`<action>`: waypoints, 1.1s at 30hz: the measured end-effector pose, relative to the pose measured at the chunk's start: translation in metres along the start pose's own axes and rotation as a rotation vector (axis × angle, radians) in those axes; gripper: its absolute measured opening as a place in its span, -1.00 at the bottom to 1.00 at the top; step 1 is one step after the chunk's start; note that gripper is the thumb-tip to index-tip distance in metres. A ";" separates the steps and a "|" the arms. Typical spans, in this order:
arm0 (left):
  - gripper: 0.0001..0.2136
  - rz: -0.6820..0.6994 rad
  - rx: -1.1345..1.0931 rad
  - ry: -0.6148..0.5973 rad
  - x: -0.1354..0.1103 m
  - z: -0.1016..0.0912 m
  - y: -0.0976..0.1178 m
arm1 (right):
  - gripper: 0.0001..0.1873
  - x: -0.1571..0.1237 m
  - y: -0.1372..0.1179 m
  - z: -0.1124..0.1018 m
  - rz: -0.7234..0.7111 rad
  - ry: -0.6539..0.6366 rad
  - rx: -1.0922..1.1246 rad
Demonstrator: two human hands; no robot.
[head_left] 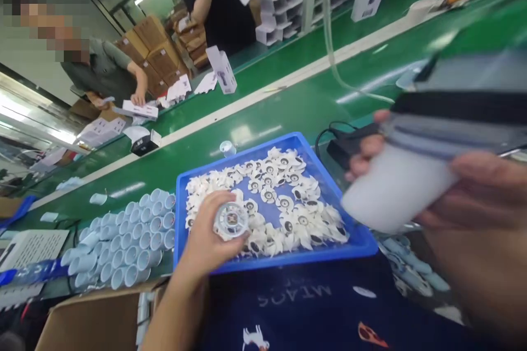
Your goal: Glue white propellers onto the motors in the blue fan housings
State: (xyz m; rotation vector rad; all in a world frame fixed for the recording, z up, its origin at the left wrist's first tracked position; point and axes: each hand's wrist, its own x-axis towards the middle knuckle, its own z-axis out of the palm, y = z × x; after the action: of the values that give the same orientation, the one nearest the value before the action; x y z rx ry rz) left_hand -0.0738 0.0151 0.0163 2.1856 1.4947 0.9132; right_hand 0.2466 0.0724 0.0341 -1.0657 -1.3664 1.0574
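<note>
My left hand is closed around a round pale housing, its open end with a spoked centre facing me. It is over the near left part of a blue tray that holds many white fan blades with dark round hubs. At the right, close to the camera, my right hand grips a blurred white cylinder-shaped tool with a dark band. Its rounded white end points down and left toward the tray. Motion blur hides the tool's exact kind.
Rows of light blue cups stand left of the tray. A cardboard box is at the lower left, and pale blue parts lie at the right. Across the green conveyor, two people handle white boxes. A hose hangs down.
</note>
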 end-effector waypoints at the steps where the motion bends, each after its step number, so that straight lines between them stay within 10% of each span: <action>1: -0.49 0.053 -0.011 -0.016 -0.003 0.014 0.011 | -0.31 0.007 -0.011 0.013 0.126 -0.054 0.309; 4: -0.45 0.109 -0.069 -0.012 -0.004 0.048 0.030 | -0.42 0.019 -0.033 0.055 0.148 -0.234 0.751; 9: -0.60 0.107 -0.135 0.027 0.003 0.062 0.043 | -0.56 0.015 -0.032 0.094 0.034 -0.304 0.867; 21: -0.70 0.116 -0.124 0.017 0.009 0.066 0.052 | -0.65 0.006 -0.034 0.084 0.042 -0.228 0.763; 33: -0.52 -0.013 -0.129 -0.191 0.012 0.061 0.047 | -0.32 0.016 -0.027 0.085 0.134 -0.138 0.735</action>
State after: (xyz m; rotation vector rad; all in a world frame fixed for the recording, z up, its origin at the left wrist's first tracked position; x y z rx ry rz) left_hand 0.0035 0.0123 0.0034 2.1026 1.3216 0.7518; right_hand 0.1600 0.0794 0.0592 -0.5429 -0.8840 1.5892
